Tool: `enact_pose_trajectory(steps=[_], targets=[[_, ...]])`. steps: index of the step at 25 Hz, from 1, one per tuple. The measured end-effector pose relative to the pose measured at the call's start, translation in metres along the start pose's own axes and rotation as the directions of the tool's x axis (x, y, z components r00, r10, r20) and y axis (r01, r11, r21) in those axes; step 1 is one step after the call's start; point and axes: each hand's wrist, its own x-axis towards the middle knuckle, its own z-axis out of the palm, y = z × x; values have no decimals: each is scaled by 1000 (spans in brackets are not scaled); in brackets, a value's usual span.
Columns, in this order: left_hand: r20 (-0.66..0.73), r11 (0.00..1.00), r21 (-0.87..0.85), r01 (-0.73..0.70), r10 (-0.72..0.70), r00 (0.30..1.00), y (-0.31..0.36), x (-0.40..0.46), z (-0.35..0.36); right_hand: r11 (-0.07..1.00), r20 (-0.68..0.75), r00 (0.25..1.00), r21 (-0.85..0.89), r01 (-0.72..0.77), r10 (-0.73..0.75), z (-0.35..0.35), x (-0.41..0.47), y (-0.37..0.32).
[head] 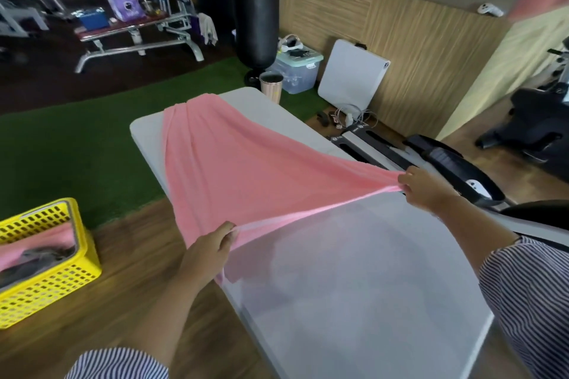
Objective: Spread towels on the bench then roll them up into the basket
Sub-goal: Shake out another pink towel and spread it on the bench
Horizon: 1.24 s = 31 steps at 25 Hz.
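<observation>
Yellow basket [46, 258] sat on the wood floor at near left, well apart from the bench. It already held pink cloth plus something grey; whether those were rolled towels couldn't be told, too blurred. So the task looked early-to-mid: the spread step was underway for this towel, with rolling and dropping it into the basket not yet done.

Left hand [209, 252] was at the near left edge of the bench, arm reaching forward from a striped sleeve, fingers and thumb pinching the near left corner of the pink towel [231, 163]. The corner was lifted off the surface, with the hem pulled taut toward the other hand.

Pink towel was in the middle, its far end lying on the far part of the white bench [354, 286], bunched in long folds near the far left corner, not flat. The near edge hung in the air between the two hands, and the near half of the bench was bare.

Right hand [425, 188] was over the right edge of the bench, higher and farther than the left, fingers curled tight round the near right corner of the towel. The fabric gathered into creases at that grip, with the striped sleeve at near right.

A metal cup [271, 86] stood at the far right corner, just beyond the towel.
</observation>
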Motion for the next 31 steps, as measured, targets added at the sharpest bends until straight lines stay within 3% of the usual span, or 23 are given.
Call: enact_pose_trajectory(steps=[5,7,9,12,15,19,24,27,31], targets=[[-148,986,129,110,-90,985,43,-51,83,996,107,991,-28,86,-82,26,-23,63],[-166,983,92,156,-140,976,64,-77,127,994,166,981,-21,104,-99,42,-40,99],[-101,979,73,192,-184,978,92,-109,179,990,260,961,-76,123,-99,59,-64,140],[108,958,113,263,-275,956,142,-154,243,968,520,852,-181,173,-54,85,-106,182],[122,952,151,267,-286,950,164,-175,269,995,605,796,-55,84,-34,100,-132,199],[-1,932,177,317,-322,947,172,-180,273,998,453,890,41,41,-55,106,-152,205],[16,933,113,341,-345,939,186,-179,267,984,358,922,-38,174,-149,99,-165,190],[-58,942,107,318,-313,948,185,-175,259,976,255,949,-61,207,-185,90,-173,154],[-179,943,163,290,-260,949,161,-173,229,953,211,930,25,302,-300,90,-171,66]])
